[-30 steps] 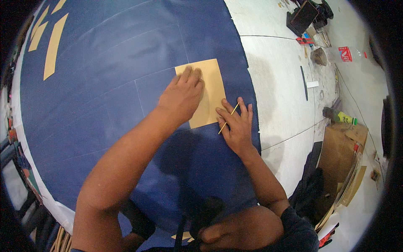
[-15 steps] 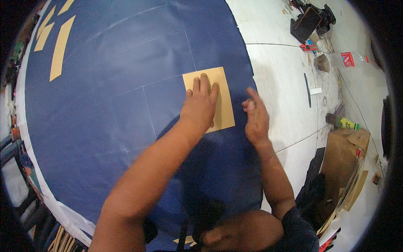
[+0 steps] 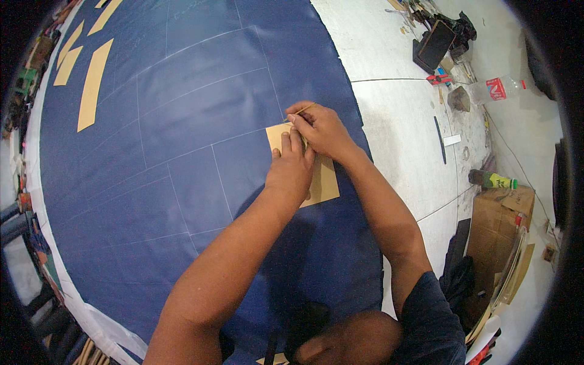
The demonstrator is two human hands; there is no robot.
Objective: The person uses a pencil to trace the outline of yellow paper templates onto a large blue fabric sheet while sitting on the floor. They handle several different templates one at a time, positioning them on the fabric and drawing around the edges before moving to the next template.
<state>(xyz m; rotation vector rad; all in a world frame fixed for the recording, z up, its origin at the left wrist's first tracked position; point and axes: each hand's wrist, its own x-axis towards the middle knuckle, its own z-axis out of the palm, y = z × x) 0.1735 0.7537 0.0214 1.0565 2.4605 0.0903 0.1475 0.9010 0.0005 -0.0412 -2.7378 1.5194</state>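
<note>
A tan rectangular card piece [image 3: 325, 182] lies on a large dark blue sheet [image 3: 121, 207] marked with thin pale lines. Spread over the card, my left hand [image 3: 289, 167] presses it down with its fingers pointing away from me. My right hand [image 3: 325, 135] pinches a thin, yellowish, pen-like stick [image 3: 306, 108]. Its tip is at the card's far edge, close to where two pale lines meet. My right hand partly covers the card's upper right portion.
Several tan strips [image 3: 95, 85] lie at the far left of the sheet. Right of it, a pale surface [image 3: 395, 115] holds a black stand-like object [image 3: 434, 45], a clear bottle [image 3: 502, 89], a dark bar [image 3: 440, 140] and a green-labelled bottle [image 3: 494, 179] near a cardboard box [image 3: 499, 225].
My right hand has swung in from beside the card to its far edge, bringing the stick against it. My left hand stays on the card. The whole view has shifted slightly.
</note>
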